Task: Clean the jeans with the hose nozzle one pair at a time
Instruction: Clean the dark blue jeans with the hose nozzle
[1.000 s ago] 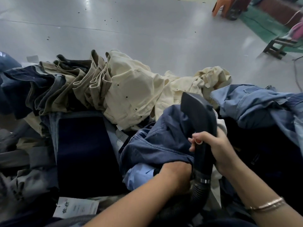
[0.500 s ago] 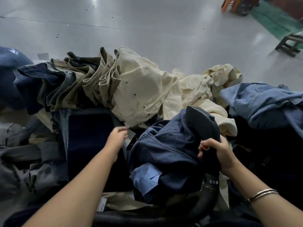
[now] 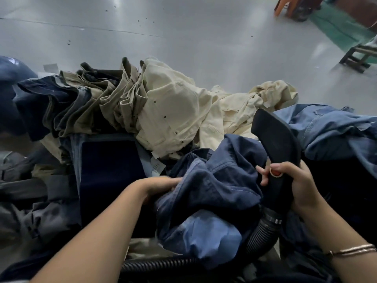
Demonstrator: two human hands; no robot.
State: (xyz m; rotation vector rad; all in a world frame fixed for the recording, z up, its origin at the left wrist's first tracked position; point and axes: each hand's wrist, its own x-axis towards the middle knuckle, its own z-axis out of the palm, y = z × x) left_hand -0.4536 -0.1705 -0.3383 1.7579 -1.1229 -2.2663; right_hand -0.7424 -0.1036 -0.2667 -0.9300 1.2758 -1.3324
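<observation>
- Near the front right, the right hand (image 3: 293, 186) grips the hose nozzle (image 3: 277, 141); its long axis tilts up and away, mouth leftward.
- The left hand (image 3: 161, 185) grasps the dark blue jeans (image 3: 220, 180) beside it.
- Cream trousers (image 3: 173, 111) lie behind.

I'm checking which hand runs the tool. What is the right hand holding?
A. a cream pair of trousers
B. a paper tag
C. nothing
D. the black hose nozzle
D: the right hand is wrapped round the black hose nozzle, while the left hand grips the dark blue jeans.
</observation>
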